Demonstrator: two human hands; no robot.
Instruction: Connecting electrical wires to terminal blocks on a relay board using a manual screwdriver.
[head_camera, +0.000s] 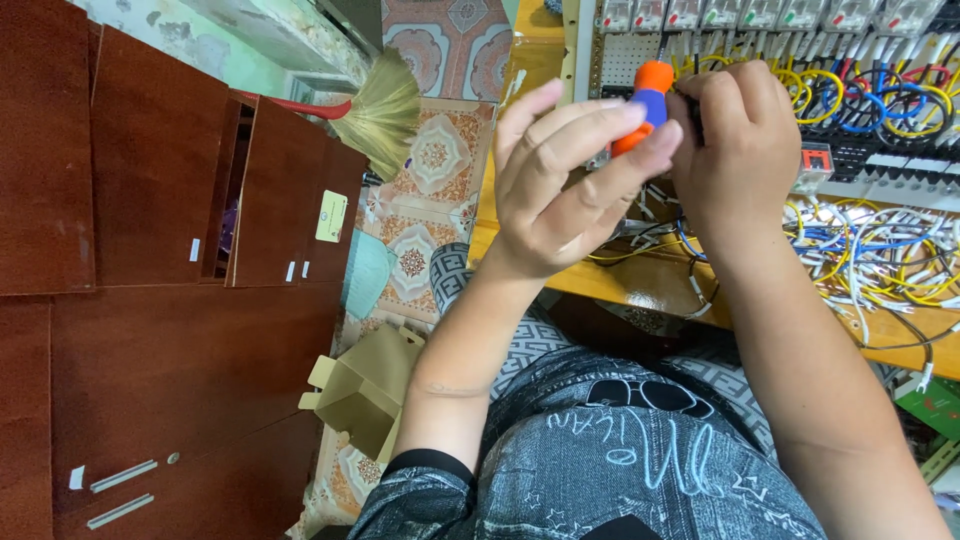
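I see my left hand (560, 190) raised in front of the panel (850, 130), its fingers (590, 125) stretched out long and only loosely curved, the tips resting against the orange and blue handle of a screwdriver (648, 100). The thumb lies across the lower side of that handle, so the hand steadies it with a light pinch, not a full fist. My right hand (735, 150) is curled tight just beside it, knuckles toward the camera; it seems to close around the far part of the tool, but the fingers hide what they grip, so I cannot tell for sure. The screwdriver sits between the two hands, slanted, with its orange cap near the top row of white relays (760, 12). Its tip is hidden behind the right hand. Behind the hands the panel carries loops of yellow, blue and white wires (880, 250), spilling over a yellow workbench (650, 285). To the left stand dark brown cabinets (170, 260), with a straw broom (375, 110) leaning near them on the patterned tile floor (430, 210). An open cardboard box (365, 390) lies just beside my left forearm. My patterned grey shirt (610, 460) fills the lower middle of the view.
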